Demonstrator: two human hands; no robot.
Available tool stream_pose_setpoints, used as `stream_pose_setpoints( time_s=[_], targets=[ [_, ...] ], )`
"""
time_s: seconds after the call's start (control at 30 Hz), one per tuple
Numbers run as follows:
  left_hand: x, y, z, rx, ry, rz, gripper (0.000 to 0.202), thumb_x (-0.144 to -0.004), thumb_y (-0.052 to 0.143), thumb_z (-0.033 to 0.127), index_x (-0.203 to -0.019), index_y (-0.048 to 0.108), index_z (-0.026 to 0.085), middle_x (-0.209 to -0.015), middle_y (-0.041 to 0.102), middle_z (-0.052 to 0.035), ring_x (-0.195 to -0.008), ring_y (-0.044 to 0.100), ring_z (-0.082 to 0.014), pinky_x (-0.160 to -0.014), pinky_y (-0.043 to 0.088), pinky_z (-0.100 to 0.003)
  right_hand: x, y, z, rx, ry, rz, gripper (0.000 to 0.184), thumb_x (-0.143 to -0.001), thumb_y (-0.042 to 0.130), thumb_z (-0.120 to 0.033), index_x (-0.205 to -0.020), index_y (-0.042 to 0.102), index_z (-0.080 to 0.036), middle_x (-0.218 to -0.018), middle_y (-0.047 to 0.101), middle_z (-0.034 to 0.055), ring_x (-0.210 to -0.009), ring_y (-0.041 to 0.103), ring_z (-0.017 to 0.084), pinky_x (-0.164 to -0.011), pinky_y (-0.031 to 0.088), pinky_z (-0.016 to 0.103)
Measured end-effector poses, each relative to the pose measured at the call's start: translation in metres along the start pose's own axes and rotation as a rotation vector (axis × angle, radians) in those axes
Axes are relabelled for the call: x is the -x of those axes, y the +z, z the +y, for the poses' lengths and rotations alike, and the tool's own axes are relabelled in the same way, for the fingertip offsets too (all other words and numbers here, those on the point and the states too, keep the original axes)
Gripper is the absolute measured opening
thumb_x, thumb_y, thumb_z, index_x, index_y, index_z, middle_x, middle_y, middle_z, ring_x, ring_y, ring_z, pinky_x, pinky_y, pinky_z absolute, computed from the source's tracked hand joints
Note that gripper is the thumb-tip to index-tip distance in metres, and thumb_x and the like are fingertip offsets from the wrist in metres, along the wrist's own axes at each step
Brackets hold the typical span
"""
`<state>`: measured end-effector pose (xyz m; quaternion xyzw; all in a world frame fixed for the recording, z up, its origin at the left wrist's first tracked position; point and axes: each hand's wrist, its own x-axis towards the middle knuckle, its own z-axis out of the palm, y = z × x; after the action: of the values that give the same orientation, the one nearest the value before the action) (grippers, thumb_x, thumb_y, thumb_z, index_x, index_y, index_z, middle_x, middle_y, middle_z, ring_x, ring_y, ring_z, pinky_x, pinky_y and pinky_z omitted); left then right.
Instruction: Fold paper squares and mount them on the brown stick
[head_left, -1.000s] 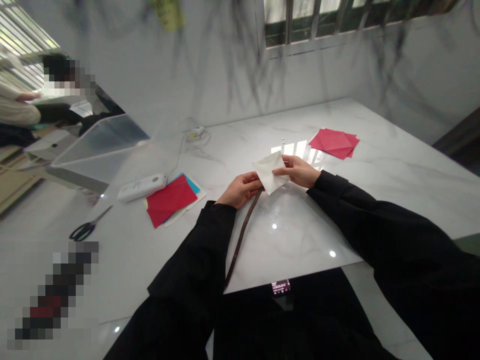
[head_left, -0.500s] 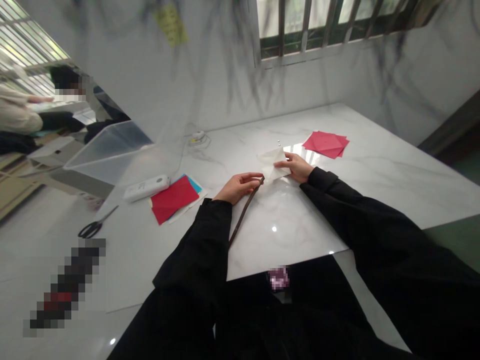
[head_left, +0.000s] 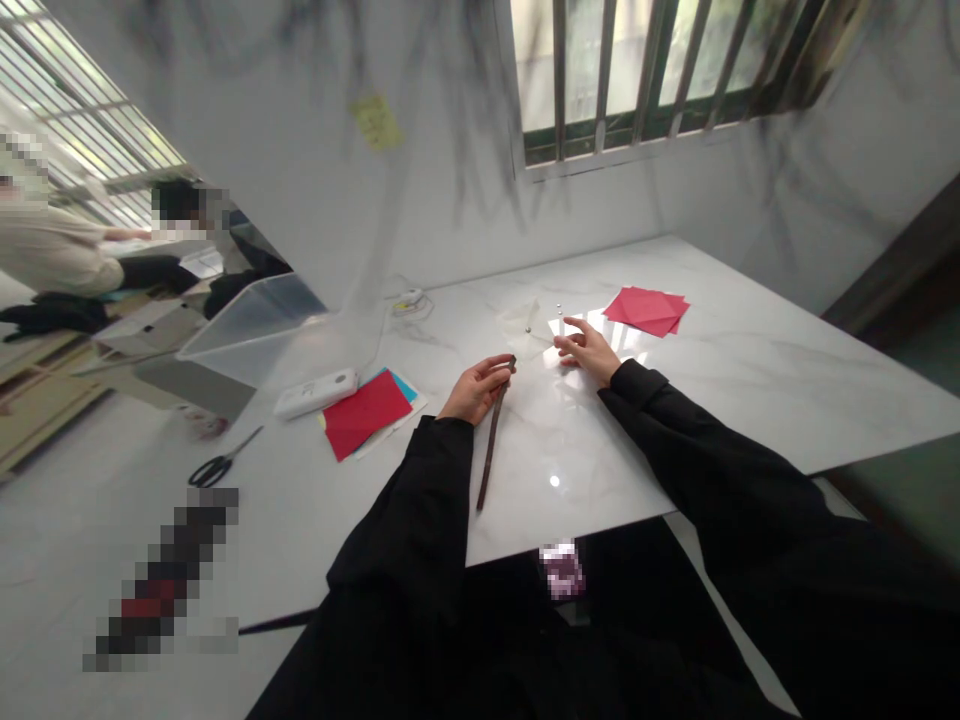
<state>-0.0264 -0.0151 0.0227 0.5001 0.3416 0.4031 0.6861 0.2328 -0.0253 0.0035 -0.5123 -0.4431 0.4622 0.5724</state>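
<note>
My left hand (head_left: pixel 478 388) is closed around the upper end of a thin brown stick (head_left: pixel 491 445), whose lower end slants toward the table's front edge. My right hand (head_left: pixel 587 352) is held with its fingers apart over the table, nothing visible in them. Just left of its fingertips lies a pale, translucent sheet of paper (head_left: pixel 517 318), hard to make out against the white tabletop. A small shiny bead (head_left: pixel 528 329) rests on or beside that sheet. Further small beads (head_left: pixel 559 308) sit beyond my right hand.
Red paper sheets (head_left: pixel 646 310) lie at the back right. On the left are a stack topped by a red sheet (head_left: pixel 367 412), a white oblong device (head_left: pixel 316 394), scissors (head_left: pixel 217 466) and a clear plastic bin (head_left: pixel 255 325). People sit at the far left.
My right hand has let go of the pale sheet, which now lies on the table with a bead showing at it. My left hand still holds the stick, now more upright in view.
</note>
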Motion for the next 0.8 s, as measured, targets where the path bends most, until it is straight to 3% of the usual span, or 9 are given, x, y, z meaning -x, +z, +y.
stream_pose_setpoints(
  time_s=[0.1,0.2,0.37,0.5,0.6,0.67,0.8],
  targets=[
    [0.000,0.000,0.000,0.029,-0.005,-0.008,0.058,-0.059,0.100,0.030,-0.110,0.078,0.014,-0.094,0.075,-0.0056,-0.071,0.063,-0.0068,-0.070,0.051,-0.018,0.006,0.002,0.003,0.270,-0.048,0.051,0.051,-0.084,0.070,-0.033,-0.131,0.062,-0.017,-0.073,0.065,-0.0017,-0.064,0.062,0.016,-0.062,0.054,0.029],
    [0.000,0.000,0.001,0.030,-0.005,-0.014,0.056,-0.060,0.100,0.030,-0.109,0.078,0.014,-0.093,0.075,-0.0049,-0.071,0.063,-0.0067,-0.069,0.051,-0.017,0.014,0.005,0.004,0.481,-0.117,0.058,0.038,-0.083,0.066,-0.027,-0.119,0.072,-0.016,-0.067,0.066,-0.0025,-0.065,0.062,0.015,-0.071,0.051,0.029],
    [0.000,0.001,0.003,0.026,-0.005,-0.027,0.056,-0.059,0.100,0.031,-0.108,0.078,0.015,-0.093,0.075,-0.0047,-0.069,0.063,-0.0065,-0.067,0.051,-0.017,0.021,0.008,0.002,0.524,-0.165,0.066,0.071,-0.081,0.064,-0.024,-0.150,0.053,-0.012,-0.070,0.069,-0.0044,-0.068,0.062,0.016,-0.079,0.050,0.029],
    [0.000,0.001,0.003,0.028,-0.004,-0.031,0.056,-0.060,0.100,0.031,-0.109,0.077,0.014,-0.093,0.075,-0.0051,-0.068,0.063,-0.0065,-0.067,0.052,-0.018,0.023,0.009,-0.002,0.555,-0.160,0.050,0.074,-0.080,0.064,-0.023,-0.152,0.052,-0.010,-0.071,0.069,-0.0040,-0.067,0.060,0.015,-0.076,0.047,0.027],
    [0.000,0.001,0.003,0.039,0.000,-0.015,0.055,-0.061,0.099,0.029,-0.109,0.077,0.014,-0.094,0.075,-0.0054,-0.069,0.063,-0.0068,-0.068,0.052,-0.019,0.025,0.008,-0.009,0.652,-0.150,-0.024,0.041,-0.082,0.062,-0.023,-0.118,0.078,-0.013,-0.065,0.065,-0.0027,-0.065,0.057,0.014,-0.070,0.042,0.026],
    [0.000,0.001,0.003,0.042,0.004,-0.004,0.055,-0.062,0.098,0.028,-0.110,0.077,0.014,-0.095,0.076,-0.0056,-0.069,0.063,-0.0070,-0.068,0.052,-0.019,0.027,0.009,-0.014,0.721,-0.149,-0.089,0.024,-0.083,0.062,-0.025,-0.090,0.083,-0.016,-0.060,0.062,-0.0017,-0.063,0.055,0.014,-0.067,0.039,0.026],
    [0.000,0.002,0.003,0.047,-0.001,-0.003,0.056,-0.060,0.099,0.028,-0.109,0.077,0.014,-0.093,0.075,-0.0051,-0.068,0.062,-0.0069,-0.067,0.051,-0.019,0.031,0.010,-0.019,0.758,-0.164,-0.106,0.021,-0.084,0.063,-0.024,-0.080,0.083,-0.017,-0.058,0.059,-0.0020,-0.062,0.053,0.013,-0.066,0.036,0.026]
  ],
)
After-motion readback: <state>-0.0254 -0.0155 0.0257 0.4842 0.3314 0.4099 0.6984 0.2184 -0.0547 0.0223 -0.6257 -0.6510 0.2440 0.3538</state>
